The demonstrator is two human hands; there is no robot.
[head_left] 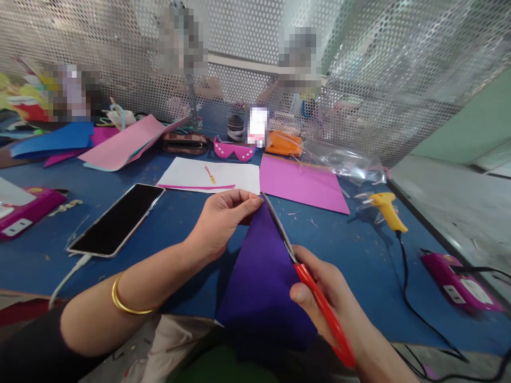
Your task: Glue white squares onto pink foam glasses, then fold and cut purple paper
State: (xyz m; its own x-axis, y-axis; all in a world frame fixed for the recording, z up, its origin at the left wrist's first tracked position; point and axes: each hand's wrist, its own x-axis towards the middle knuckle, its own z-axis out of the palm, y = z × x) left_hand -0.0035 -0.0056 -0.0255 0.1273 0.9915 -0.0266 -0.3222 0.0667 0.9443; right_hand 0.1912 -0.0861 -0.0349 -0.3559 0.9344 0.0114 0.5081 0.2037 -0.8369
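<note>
My left hand (225, 218) pinches the far tip of a dark purple sheet (255, 282) between thumb and fingertips. The sheet widens toward me and hangs over the near table edge. In my right hand (327, 292) is a pair of scissors with red handles (319, 303). Their metal blades lie along the sheet's right edge, points near my left fingertips, and look closed or nearly so. Just beyond my hands lie a white sheet (179, 173), with a thin pink strip (199, 186) on it, and a pinkish-purple sheet (299, 183).
A phone (120, 221) on a cable lies left. At right are a yellow glue gun (387, 210) and a magenta power strip (459, 282). Pink pixel glasses (233, 150), a brown case (186, 143) and coloured sheets (123, 141) stand toward the back, before a perforated metal screen (239, 74).
</note>
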